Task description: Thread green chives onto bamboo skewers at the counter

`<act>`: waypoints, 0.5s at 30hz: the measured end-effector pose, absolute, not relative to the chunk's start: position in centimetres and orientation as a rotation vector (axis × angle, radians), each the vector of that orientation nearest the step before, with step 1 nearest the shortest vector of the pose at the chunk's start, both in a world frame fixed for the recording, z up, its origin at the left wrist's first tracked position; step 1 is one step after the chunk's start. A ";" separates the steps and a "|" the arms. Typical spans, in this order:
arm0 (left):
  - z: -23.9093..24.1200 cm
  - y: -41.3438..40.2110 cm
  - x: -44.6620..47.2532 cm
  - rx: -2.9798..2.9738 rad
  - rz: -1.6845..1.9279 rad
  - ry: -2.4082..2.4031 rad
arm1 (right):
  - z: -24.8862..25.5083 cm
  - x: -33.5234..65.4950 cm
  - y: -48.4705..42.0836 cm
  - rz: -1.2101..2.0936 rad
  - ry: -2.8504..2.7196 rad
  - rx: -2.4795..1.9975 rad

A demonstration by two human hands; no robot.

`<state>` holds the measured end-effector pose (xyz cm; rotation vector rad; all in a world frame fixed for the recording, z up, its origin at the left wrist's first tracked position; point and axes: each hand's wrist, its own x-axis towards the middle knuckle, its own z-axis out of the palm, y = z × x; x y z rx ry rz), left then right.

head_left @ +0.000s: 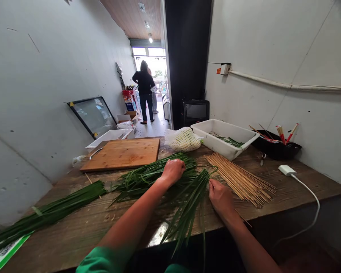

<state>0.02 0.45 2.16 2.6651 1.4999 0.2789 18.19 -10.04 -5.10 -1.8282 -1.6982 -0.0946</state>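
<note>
My left hand is closed over a heap of long green leaves; its fingertips are turned away, and what they hold is hidden. My right hand pinches at the tied-looking end of a second bunch of leaves, which fans toward the table's front edge. A thin stick shows beyond the right wrist, in line with those pinching fingertips. Close by on the right lies a spread of thin wooden sticks.
A wooden cutting board, a white net-wrapped bundle, a white tub with leaf pieces and a black tray stand at the back. A leaf bundle lies left, a white adapter right. People stand near the doorway.
</note>
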 end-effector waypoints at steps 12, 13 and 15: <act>0.7 0.5 1.3 2.467 0.613 1.419 | -5.2 18.2 -10.1 -0.134 -1.714 -1.819; 0.5 0.6 1.5 2.413 0.644 1.390 | -5.2 18.2 -10.1 -0.137 -1.720 -1.820; 0.2 0.7 1.8 2.318 0.683 1.333 | -5.1 18.2 -10.0 -0.136 -1.725 -1.827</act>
